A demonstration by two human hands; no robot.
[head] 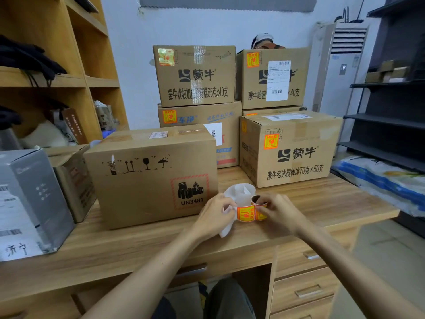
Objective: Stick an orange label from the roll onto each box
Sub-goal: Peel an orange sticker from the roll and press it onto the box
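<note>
Over the desk's middle, my right hand [277,210] grips the small roll of orange labels [259,207]. My left hand [215,216] pinches the white backing strip [239,194] beside an orange label [245,213] that is unrolled between both hands. Right behind them stands a brown box marked UN3481 [149,178] with no orange label on its front. The box to the right [291,148] and three stacked boxes behind, namely the lower one [197,118], the upper left one [195,74] and the upper right one [273,77], each carry an orange label.
A grey box [30,199] and a smaller brown box [73,178] stand at the desk's left. Wooden shelves [57,77] rise at the left, dark metal shelves [391,100] at the right. A person's head [264,41] shows behind the stack. The wooden desk [322,203] has drawers below.
</note>
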